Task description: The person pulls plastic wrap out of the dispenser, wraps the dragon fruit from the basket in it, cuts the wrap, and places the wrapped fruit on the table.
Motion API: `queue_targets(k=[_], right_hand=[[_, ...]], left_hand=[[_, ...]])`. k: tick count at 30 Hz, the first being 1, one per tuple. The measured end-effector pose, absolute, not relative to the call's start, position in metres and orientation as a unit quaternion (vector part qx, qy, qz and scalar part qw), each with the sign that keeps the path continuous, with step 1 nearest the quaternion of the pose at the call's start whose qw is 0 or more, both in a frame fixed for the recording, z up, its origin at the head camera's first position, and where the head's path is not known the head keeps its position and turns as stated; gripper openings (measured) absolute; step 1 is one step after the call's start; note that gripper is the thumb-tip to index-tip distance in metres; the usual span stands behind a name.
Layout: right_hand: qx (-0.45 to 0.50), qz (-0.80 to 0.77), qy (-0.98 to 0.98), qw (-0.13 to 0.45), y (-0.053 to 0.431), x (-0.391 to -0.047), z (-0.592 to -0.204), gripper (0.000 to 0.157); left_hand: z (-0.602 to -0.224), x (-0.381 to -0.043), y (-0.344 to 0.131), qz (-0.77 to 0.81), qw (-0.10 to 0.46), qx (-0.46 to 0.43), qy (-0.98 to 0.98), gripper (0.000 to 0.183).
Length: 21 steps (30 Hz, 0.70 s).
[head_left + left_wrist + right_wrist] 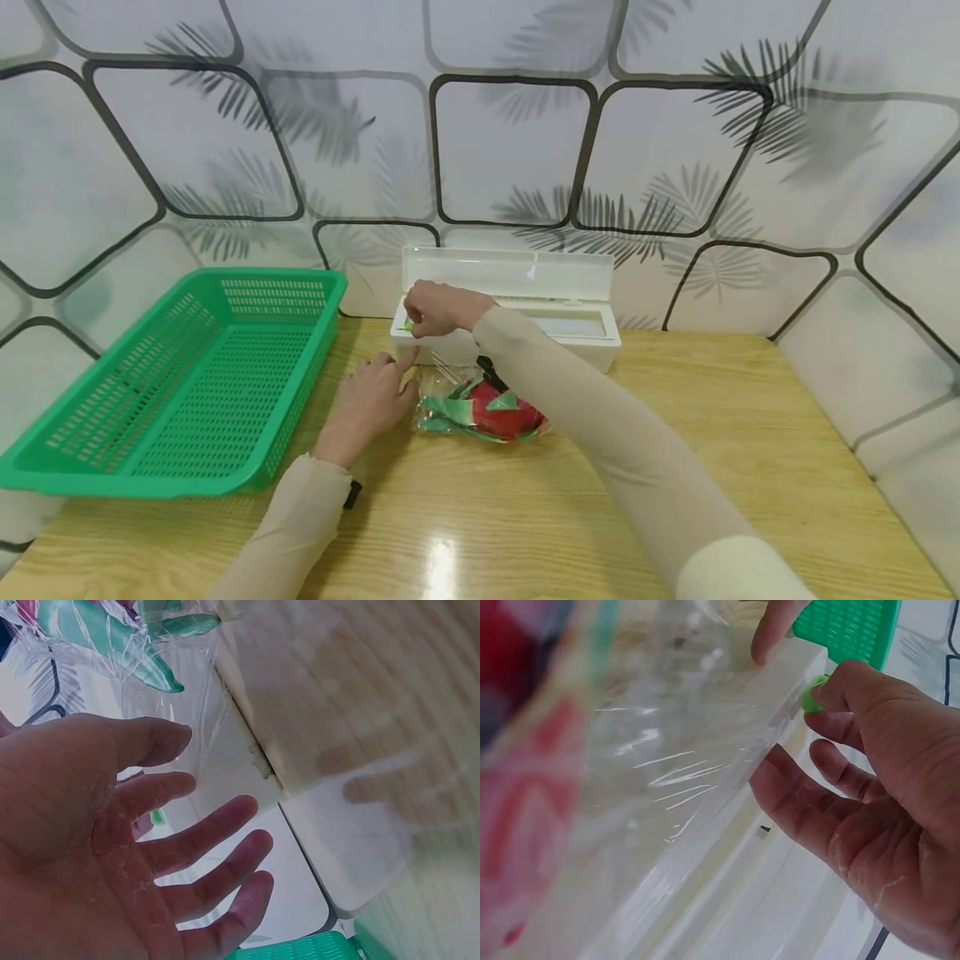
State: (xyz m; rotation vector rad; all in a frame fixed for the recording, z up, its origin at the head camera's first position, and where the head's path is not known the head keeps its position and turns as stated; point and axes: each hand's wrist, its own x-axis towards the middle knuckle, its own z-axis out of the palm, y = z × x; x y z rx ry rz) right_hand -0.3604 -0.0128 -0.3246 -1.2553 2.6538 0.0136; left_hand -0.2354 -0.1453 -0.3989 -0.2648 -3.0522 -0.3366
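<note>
At the back of the table stands a white cling film dispenser [577, 354], its lid [510, 275] raised. My right hand [442, 308] is over its left end, thumb and forefinger pinching a small green cutter knob [815, 694] at the edge. My left hand [375, 392] is beside the left front corner, forefinger stretched out to the dispenser's front. The other left fingers are spread and loosely bent, holding nothing. In front of the dispenser lies a red and green thing [510, 417] with glossy pointed green parts, under clear plastic film [667, 765]. My right forearm overlaps part of it.
A large green plastic basket [300, 450] with slotted sides stands on the left of the wooden table [465, 517]. Behind the dispenser rises a wall [517, 158] patterned with dark outlines and leaves. A black piece [491, 372] shows beside the red and green thing.
</note>
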Motion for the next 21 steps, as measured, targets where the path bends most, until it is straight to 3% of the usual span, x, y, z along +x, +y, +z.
queue_targets(k=[21], right_hand=[[-0.418,0.030,0.901,0.112,-0.0105,-0.3594,-0.3239,0.022]], left_hand=[[-0.3954,-0.2349,-0.1441,-0.118,0.001,-0.065,-0.991,0.056]])
